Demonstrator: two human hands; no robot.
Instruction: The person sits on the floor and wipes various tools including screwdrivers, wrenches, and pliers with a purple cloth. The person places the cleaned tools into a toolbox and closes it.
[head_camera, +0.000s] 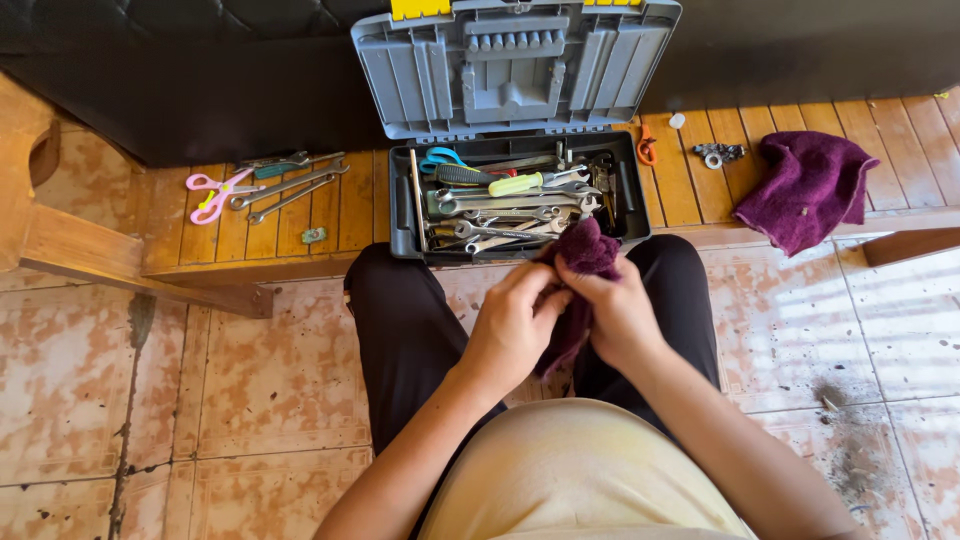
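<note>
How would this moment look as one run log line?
left hand: grips purple cloth | right hand: grips it | open grey plastic toolbox: beyond

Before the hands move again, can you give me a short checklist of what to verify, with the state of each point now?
1. Both hands on the purple cloth: ok; left hand and right hand hold it.
2. Something wrapped inside the cloth: cannot tell.
3. Toolbox lid open: ok.
4. Free space in the toolbox: not ok; it is crowded with wrenches.
5. Second purple cloth lies apart on the wooden platform: ok.
</note>
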